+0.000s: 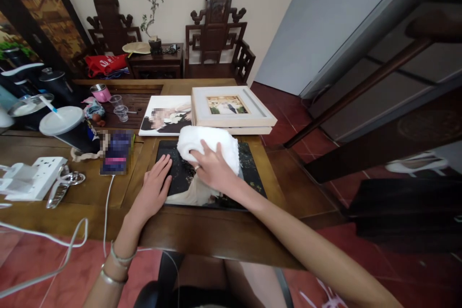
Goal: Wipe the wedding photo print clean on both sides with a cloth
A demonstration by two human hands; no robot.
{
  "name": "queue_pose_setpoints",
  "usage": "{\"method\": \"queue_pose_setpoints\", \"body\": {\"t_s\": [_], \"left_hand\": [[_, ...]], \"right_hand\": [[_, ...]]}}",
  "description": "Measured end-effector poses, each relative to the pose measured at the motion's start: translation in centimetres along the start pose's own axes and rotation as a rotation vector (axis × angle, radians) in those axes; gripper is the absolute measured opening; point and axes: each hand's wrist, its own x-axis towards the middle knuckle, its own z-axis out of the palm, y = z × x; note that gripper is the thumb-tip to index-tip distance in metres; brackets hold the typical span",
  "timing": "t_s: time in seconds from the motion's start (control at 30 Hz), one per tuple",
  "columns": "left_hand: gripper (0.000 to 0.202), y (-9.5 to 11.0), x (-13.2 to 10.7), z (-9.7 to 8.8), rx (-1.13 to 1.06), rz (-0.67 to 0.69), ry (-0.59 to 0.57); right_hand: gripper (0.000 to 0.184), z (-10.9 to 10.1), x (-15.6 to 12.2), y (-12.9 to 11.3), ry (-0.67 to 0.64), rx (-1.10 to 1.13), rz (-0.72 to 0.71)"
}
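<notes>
White towel [212,142], folded thick, lies on the dark photo panel [252,173], towards its 12 o'clock edge. The right hand [212,168] lies on top of the towel from the 6 o'clock side. Its palm is down and its fingers are bent over the cloth, so it holds and presses the cloth against the glossy surface. The left hand [155,187] is open and flat, with the fingers stretched out, and it rests on the 9 o'clock edge of the panel and grips nothing. The panel lies flat on the wooden table [216,236], just in front of the person.

I judge that the work in hand is wiping the face of the panel, and that the stroke is now in its upper middle part. The 3 o'clock side and the 6 o'clock strip are not under the cloth. To reach them, the towel must slide while it stays flat. The open hand must also press down enough that the panel does not shift on the smooth wood.

Beyond the panel, at 12 o'clock, two pale picture frames [202,108] are stacked. A canvas print [159,115] lies at 11 o'clock, touching them or just beside them. A phone [116,152] with a cable lies at 9 o'clock. Further that way there is a white power strip [36,178].
</notes>
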Motion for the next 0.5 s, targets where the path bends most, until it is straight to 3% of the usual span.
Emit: {"method": "queue_pose_setpoints", "body": {"t_s": [0.1, 0.23, 0.37, 0.5], "left_hand": [[0.048, 0.0, 0.1, 0.0, 0.003, -0.009, -0.003], [0.048, 0.1, 0.2, -0.2, -0.004, -0.028, -0.03], [0.048, 0.3, 0.3, -0.3, -0.003, -0.045, -0.05], [0.048, 0.4, 0.3, -0.3, 0.003, -0.051, -0.058]], "right_hand": [[0.038, 1.9, -1.6, -0.9, 0.056, -0.048, -0.052], [0.039, 2.9, -7.0, -3.1, 0.051, 0.031, -0.132], [0.037, 0.4, -12.3, -4.5, -0.063, 0.196, -0.214], [0.029, -2.1, -14.0, -2.2, -0.101, 0.248, -0.12]]}}
